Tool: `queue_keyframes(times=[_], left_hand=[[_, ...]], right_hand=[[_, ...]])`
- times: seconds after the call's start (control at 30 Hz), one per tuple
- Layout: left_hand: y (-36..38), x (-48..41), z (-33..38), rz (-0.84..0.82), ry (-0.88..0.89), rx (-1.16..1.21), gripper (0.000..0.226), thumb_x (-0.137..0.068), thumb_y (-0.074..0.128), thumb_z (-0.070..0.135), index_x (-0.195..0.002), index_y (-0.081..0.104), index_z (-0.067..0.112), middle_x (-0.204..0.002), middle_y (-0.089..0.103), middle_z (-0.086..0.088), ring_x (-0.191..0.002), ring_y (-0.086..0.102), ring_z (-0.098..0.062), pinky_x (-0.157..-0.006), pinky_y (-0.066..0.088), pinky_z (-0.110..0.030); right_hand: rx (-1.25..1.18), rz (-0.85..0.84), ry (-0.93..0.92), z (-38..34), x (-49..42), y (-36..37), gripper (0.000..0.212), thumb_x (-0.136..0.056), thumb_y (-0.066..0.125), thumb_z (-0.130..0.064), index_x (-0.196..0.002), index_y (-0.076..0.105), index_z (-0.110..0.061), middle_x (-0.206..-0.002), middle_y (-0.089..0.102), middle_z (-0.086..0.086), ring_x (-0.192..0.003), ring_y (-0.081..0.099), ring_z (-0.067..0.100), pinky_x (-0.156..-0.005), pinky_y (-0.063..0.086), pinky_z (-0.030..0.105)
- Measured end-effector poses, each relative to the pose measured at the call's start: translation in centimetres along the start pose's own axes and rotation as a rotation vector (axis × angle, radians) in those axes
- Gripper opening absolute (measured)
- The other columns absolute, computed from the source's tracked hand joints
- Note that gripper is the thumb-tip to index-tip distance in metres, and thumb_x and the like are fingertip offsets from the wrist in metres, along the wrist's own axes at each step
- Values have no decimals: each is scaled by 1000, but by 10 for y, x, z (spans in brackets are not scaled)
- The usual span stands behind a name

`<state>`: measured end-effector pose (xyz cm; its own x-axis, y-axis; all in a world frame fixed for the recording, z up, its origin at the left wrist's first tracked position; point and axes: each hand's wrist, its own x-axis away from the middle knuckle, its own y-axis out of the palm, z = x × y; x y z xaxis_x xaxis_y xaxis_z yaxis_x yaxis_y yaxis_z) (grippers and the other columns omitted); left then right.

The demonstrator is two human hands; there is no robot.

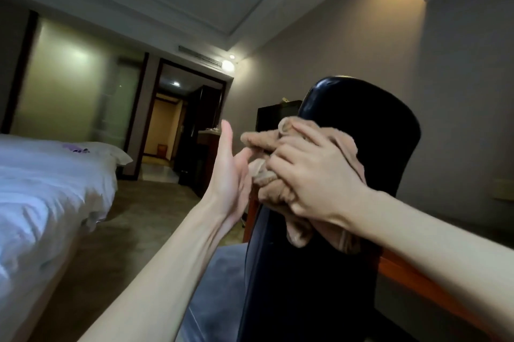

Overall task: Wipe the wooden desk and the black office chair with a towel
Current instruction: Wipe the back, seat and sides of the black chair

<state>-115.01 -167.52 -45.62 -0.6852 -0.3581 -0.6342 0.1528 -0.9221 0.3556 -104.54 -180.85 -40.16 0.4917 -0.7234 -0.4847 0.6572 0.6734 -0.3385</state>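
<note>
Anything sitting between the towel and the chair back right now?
Nothing visible. The right hand holds the bunched towel directly against the black chair back; the left hand is open beside it, not in between.

No text, label, brand or number is readable anywhere in view.

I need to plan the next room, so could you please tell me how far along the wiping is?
Done: unclear. Only an edge of the wooden desk shows, so I cannot tell whether it was wiped. In hand: the right hand holds the bunched towel against the black chair, high on its backrest, with the left hand open beside it. Left: probably the lower backrest. The seat is out of view.
</note>
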Motion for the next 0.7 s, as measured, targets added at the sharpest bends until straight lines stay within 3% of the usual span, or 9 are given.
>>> queue_keyframes(times=[0.07, 0.17, 0.23, 0.37, 0.47, 0.53, 0.6, 0.7], left_hand=[[-16, 8, -15, 149, 18, -104, 91, -91, 24, 84, -134, 68, 16, -133, 70, -10, -125, 66, -20, -111, 49, -42], [-41, 24, -35, 373, 74, -89, 87, -96, 23, 79, -138, 62, 15, -133, 70, -4, -126, 64, -13, -124, 30, -44], [-49, 33, -46, 378, 74, -70, 88, -97, 19, 79, -140, 60, 15, -130, 72, -2, -125, 65, -12, -122, 27, -42], [-53, 51, -67, 382, 14, -131, 87, -99, 12, 76, -139, 62, 18, -130, 72, 2, -126, 64, -8, -112, 25, -36], [-56, 61, -79, 392, -10, -123, 86, -100, 12, 74, -136, 64, 16, -130, 72, 1, -127, 63, -9, -118, 27, -36], [-58, 63, -81, 388, -8, -75, 86, -101, 15, 73, -135, 66, 13, -130, 72, -2, -128, 63, -14, -122, 30, -41], [-59, 61, -80, 366, -13, -14, 85, -102, 17, 72, -136, 65, 9, -132, 71, -9, -130, 63, -22, -121, 35, -48], [-57, 54, -82, 426, 47, -58, 80, -105, 16, 63, -132, 66, 7, -129, 72, -9, -128, 64, -18, -121, 36, -41]], right_hand=[[-11, -46, 17, -16, 19, 10, 32, -70, 67, -33, -97, 71, -17, -100, 67, 2, -113, 60, 30, -125, 22, 50], [-51, -149, -25, -46, 41, 21, 36, -67, 66, -33, -99, 71, -18, -104, 67, 3, -116, 59, 31, -126, 20, 52], [-94, -239, -80, -76, 56, 34, 39, -63, 69, -33, -98, 70, -18, -102, 67, 3, -113, 60, 30, -126, 22, 52], [-108, -339, -222, -120, 76, 54, 26, -80, 59, -34, -101, 68, -22, -101, 68, -1, -110, 62, 26, -126, 23, 49], [-109, -356, -268, -114, 66, 48, 25, -81, 56, -34, -99, 67, -21, -97, 69, -1, -102, 61, 26, -123, 27, 48], [-76, -323, -271, -100, 51, 40, 28, -79, 56, -34, -101, 66, -19, -98, 67, 2, -102, 60, 29, -120, 27, 49], [-31, -183, -226, -77, 34, 27, 30, -74, 61, -29, -100, 67, -16, -98, 67, 4, -104, 61, 33, -117, 33, 50], [7, 93, -72, -33, 10, 1, 25, -80, 57, -21, -99, 71, -15, -103, 70, 4, -111, 65, 33, -115, 37, 53]])
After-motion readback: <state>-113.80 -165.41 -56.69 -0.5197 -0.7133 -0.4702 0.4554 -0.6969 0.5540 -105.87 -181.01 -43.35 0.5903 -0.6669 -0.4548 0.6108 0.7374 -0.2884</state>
